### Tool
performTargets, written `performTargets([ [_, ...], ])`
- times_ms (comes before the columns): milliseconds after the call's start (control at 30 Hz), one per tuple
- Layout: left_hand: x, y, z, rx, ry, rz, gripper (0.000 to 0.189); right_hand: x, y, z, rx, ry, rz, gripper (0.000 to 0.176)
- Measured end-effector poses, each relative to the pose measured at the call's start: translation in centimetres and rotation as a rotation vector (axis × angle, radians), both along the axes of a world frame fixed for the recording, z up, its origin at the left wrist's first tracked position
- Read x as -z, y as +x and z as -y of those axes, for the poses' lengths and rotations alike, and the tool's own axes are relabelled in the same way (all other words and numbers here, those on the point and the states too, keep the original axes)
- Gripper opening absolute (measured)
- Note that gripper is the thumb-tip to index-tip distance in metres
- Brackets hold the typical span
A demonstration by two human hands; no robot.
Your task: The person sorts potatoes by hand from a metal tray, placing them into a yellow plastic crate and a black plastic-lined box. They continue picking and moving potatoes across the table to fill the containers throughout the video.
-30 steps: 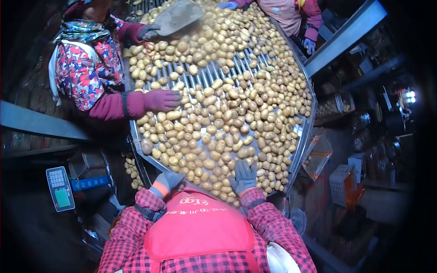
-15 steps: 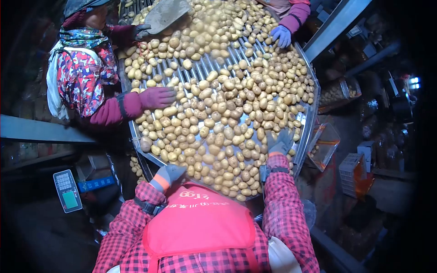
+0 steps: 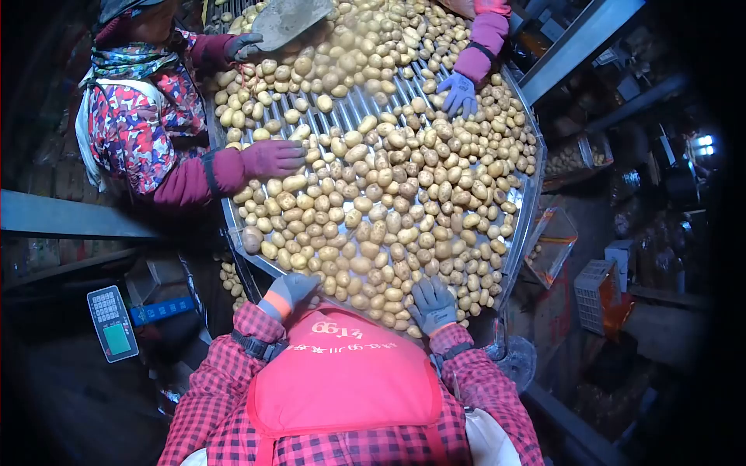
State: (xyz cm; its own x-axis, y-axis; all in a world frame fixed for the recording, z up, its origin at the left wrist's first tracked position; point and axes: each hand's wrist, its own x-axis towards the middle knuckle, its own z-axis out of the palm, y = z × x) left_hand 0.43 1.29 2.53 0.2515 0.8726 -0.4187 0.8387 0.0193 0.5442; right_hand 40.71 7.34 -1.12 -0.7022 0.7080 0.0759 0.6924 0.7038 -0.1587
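A broad layer of potatoes [image 3: 373, 194] covers the metal sorting table [image 3: 519, 233] in front of me. Down at the near edge, my right hand [image 3: 434, 304] in a grey glove lies on the potatoes with its fingers apart, holding none of them. My left hand [image 3: 289, 295], also gloved in grey, rests at the table's near left corner beside potatoes. Its fingers are stretched out to the right, and nothing shows in them. My red apron [image 3: 342, 373] reaches up close to the near edge.
At the left, a person's maroon-gloved hand [image 3: 273, 158] lies on the potatoes; their other hand [image 3: 244, 46] holds a grey scoop [image 3: 291, 22]. Another person's purple-gloved hand [image 3: 458, 95] is at upper right. A digital scale display [image 3: 113, 324] and a crate [image 3: 597, 295] flank the table.
My right hand has drawn back toward me and left, from the table's right side to its near edge. The purple-gloved hand has moved down and left. My left hand has barely moved.
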Motion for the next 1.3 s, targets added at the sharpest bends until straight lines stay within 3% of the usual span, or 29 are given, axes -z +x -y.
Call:
performTargets([
  [100, -2.5, 0.9, -0.5, -0.238, -0.231, 0.198, 0.021, 0.1, -0.2, -1.0, 0.058, -0.029, 0.206, 0.052],
  [133, -4.0, 1.3, -0.6, -0.369, -0.321, 0.345, 0.025, 1.3, 0.0, -1.8, 0.036, 0.018, 0.130, 0.054],
  [267, 0.2, -0.2, 1.6, -0.608, -0.244, 0.680, 0.035, 0.0, -0.7, -3.5, 0.213, -0.067, 0.138, 0.059],
  [300, -1.8, 0.1, 1.1, -0.697, -0.264, 0.750, 0.037, -0.5, -1.5, -3.6, 0.285, -0.155, 0.232, 0.059],
  [367, -6.5, 1.1, -0.1, -1.030, -0.564, 0.905, 0.039, -1.2, -2.8, -3.7, 0.428, -0.334, 0.424, 0.059],
  [400, -6.7, 1.0, -0.2, -1.071, -0.617, 0.918, 0.037, -2.0, -3.3, -3.8, 0.463, -0.394, 0.464, 0.061],
  [467, -6.2, 0.7, 0.4, -1.090, -0.677, 1.006, 0.036, -3.8, -4.4, -3.9, 0.523, -0.515, 0.543, 0.065],
  [600, -5.7, 1.0, 1.0, -1.081, -0.745, 1.065, 0.035, -4.2, -3.0, -1.1, 0.515, -0.391, 0.453, 0.079],
  [700, -5.0, 1.4, 1.5, -1.099, -0.748, 1.070, 0.036, -4.3, -2.9, -0.2, 0.561, -0.435, 0.422, 0.074],
  [800, -4.3, 1.9, 1.4, -1.069, -0.761, 1.087, 0.035, -4.0, -3.4, -0.4, 0.524, -0.432, 0.091, 0.064],
  [900, -3.0, 3.7, 1.8, -1.040, -0.757, 1.227, 0.035, -6.8, -7.2, -0.4, 0.450, -0.587, -0.458, 0.054],
  [967, -1.7, 5.0, 1.7, -1.034, -0.718, 1.422, 0.037, -10.4, -9.2, -1.7, 0.123, -0.473, -0.334, 0.051],
  [1000, -1.9, 5.2, 1.1, -1.129, -0.886, 1.535, 0.038, -10.6, -9.6, -2.8, 0.090, -0.447, -0.320, 0.050],
  [1067, -1.7, 5.1, 2.2, -0.595, -0.241, 1.030, 0.035, -9.2, -9.5, -5.6, 0.150, -0.430, -0.342, 0.045],
  [1100, -1.6, 4.8, 2.6, -0.467, -0.136, 0.924, 0.034, -7.3, -8.8, -6.8, 0.237, -0.438, -0.377, 0.043],
  [1133, -1.4, 4.5, 3.0, -0.354, -0.023, 0.815, 0.032, -4.6, -7.0, -8.1, 0.308, -0.201, -0.303, 0.039],
  [1167, -1.3, 4.0, 3.3, -0.375, -0.105, 0.877, 0.030, -2.2, -5.1, -9.3, 0.372, 0.036, -0.232, 0.036],
  [1233, -0.8, 3.3, 3.7, -0.416, -0.269, 1.002, 0.026, 0.4, -2.7, -9.5, 0.402, 0.061, -0.260, 0.035],
  [1267, -1.0, 3.5, 3.4, -0.814, -0.683, 1.432, 0.024, 0.3, -2.4, -8.9, 0.420, 0.071, -0.271, 0.034],
  [1300, -1.3, 3.6, 3.5, -0.845, -0.715, 1.443, 0.026, 0.6, -2.5, -8.4, 0.472, 0.021, -0.252, 0.034],
])
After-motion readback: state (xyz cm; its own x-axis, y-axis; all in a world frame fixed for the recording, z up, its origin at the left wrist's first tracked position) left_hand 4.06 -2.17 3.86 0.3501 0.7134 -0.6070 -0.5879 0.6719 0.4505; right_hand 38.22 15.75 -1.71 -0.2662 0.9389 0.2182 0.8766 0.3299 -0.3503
